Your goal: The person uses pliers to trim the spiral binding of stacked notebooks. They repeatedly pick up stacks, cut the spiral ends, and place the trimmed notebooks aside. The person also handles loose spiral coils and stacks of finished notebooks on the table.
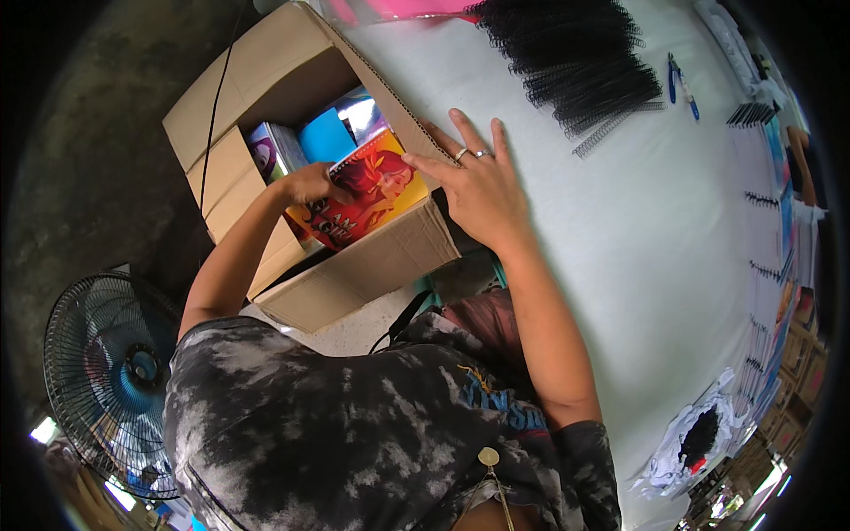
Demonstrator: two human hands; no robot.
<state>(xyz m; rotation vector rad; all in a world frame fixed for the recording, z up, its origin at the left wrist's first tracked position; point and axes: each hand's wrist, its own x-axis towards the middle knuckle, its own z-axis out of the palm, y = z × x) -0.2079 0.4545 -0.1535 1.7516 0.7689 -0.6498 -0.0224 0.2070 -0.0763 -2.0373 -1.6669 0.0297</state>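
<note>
A notebook [381, 186] with a red, orange and yellow illustrated cover lies tilted inside an open cardboard box [354, 288]. My left hand [312, 184] reaches into the box, its fingers curled at the notebook's upper left edge; part of the grip is hidden. Other notebooks sit deeper in the box, among them a bright blue one [326, 134] and one with a purple picture [264, 152]. My right hand [482, 181], wearing rings, has its fingers spread beside the box's right flap, at the table's edge, and holds nothing.
On the white table [620, 248] lie a pile of black spiral binding coils [575, 62] and blue-handled pliers [675, 80]. Stacks of spiral-bound notebooks [760, 230] line the right side. A floor fan [115, 380] stands at lower left. A thin dark cord [217, 106] crosses the box.
</note>
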